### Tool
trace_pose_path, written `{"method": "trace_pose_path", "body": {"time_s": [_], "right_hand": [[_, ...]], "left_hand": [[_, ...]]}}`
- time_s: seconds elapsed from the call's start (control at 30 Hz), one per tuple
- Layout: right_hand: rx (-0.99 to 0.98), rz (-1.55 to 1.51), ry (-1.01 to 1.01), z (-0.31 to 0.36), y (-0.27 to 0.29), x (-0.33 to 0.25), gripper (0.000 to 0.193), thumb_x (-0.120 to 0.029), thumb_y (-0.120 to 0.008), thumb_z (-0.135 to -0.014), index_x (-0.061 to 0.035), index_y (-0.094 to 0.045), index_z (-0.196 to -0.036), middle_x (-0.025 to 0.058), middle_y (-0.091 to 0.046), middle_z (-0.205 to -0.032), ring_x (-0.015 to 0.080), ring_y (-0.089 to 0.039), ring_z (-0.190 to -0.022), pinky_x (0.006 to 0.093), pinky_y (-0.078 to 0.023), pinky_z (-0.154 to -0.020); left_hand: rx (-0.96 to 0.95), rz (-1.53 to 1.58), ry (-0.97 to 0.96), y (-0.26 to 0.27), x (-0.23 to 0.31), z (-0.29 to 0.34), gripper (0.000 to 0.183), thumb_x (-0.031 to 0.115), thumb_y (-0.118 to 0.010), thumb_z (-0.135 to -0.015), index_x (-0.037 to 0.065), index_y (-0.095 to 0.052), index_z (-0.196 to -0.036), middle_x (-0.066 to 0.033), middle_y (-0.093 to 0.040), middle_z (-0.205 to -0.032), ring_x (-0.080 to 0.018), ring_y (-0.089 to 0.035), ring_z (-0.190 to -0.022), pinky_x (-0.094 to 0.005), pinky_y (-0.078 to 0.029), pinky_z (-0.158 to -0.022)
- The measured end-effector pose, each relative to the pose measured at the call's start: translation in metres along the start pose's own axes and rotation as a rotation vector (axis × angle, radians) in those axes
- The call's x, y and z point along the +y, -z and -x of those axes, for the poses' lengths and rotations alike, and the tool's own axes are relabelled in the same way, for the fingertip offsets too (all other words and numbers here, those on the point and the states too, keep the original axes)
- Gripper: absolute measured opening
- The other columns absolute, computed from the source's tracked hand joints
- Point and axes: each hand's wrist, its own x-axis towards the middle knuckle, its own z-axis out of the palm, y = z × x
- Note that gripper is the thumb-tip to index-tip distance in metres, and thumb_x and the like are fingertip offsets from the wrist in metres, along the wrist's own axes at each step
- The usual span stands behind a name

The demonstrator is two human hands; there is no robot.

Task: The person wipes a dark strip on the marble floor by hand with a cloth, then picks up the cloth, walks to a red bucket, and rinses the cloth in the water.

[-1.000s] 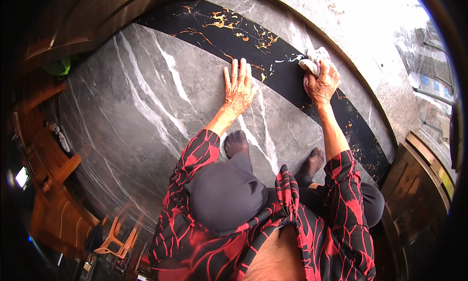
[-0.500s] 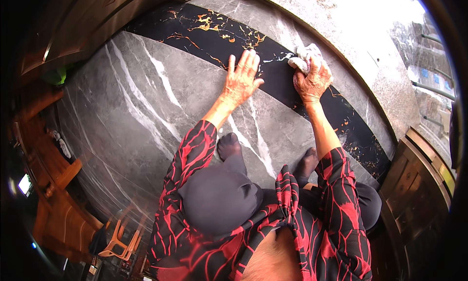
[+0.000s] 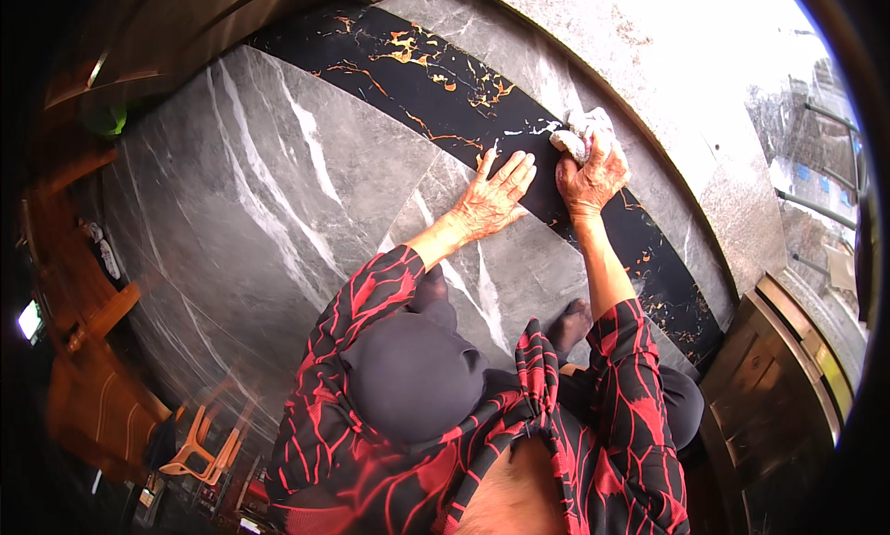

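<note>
Grey marble floor with a black gold-veined band. Left hand flat, fingers spread, holding nothing; right hand clenched on a white rag at the band's far edge. Likely mid-wipe: white smears beside the rag, most of the band unwiped.

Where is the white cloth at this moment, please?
In the head view, the white cloth is bunched under the right hand, upper right of centre, on the black gold-veined floor band, beside the flat left hand.

Orange plastic chairs stand beside a wooden door
</note>
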Motion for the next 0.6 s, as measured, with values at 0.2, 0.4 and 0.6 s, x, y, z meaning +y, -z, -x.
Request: {"method": "trace_pose_path", "body": {"time_s": [0.2,0.4,0.6], "right_hand": [[-0.025,0.019,0.026,-0.003,-0.001,0.001,0.057,-0.023,-0.068,-0.068,-0.0163,-0.05,-0.123,0.01,-0.056,-0.116,0.0306,-0.051,-0.108,0.044,-0.036,-0.091],[-0.039,0.024,0.018,0.002,-0.001,0.004,0.062,-0.026,-0.068,-0.067,-0.0157,-0.048,-0.126,0.0114,-0.053,-0.119,0.0308,-0.047,-0.112,0.0469,-0.033,-0.093],[-0.051,0.033,0.0,0.005,-0.005,0.007,0.064,-0.029,-0.068,-0.067,-0.0169,-0.049,-0.127,0.0114,-0.052,-0.121,0.0302,-0.046,-0.114,0.0473,-0.031,-0.093]], "left_hand": [[0.036,0.013,0.029,0.012,-0.016,0.007,0.079,0.04,-0.067,-0.078,0.004,-0.036,-0.141,-0.0125,-0.031,-0.149,-0.0265,-0.025,-0.141,-0.0528,-0.016,-0.113],[0.097,-0.075,0.306,0.016,-0.027,0.057,0.082,0.038,-0.066,-0.078,0.003,-0.031,-0.144,-0.0125,-0.024,-0.153,-0.0274,-0.021,-0.142,-0.0566,-0.013,-0.112],[0.105,-0.114,0.432,0.025,-0.045,0.07,0.077,0.036,-0.06,-0.084,0.004,-0.026,-0.146,-0.0134,-0.02,-0.154,-0.0293,-0.018,-0.143,-0.0628,-0.01,-0.11]]}}
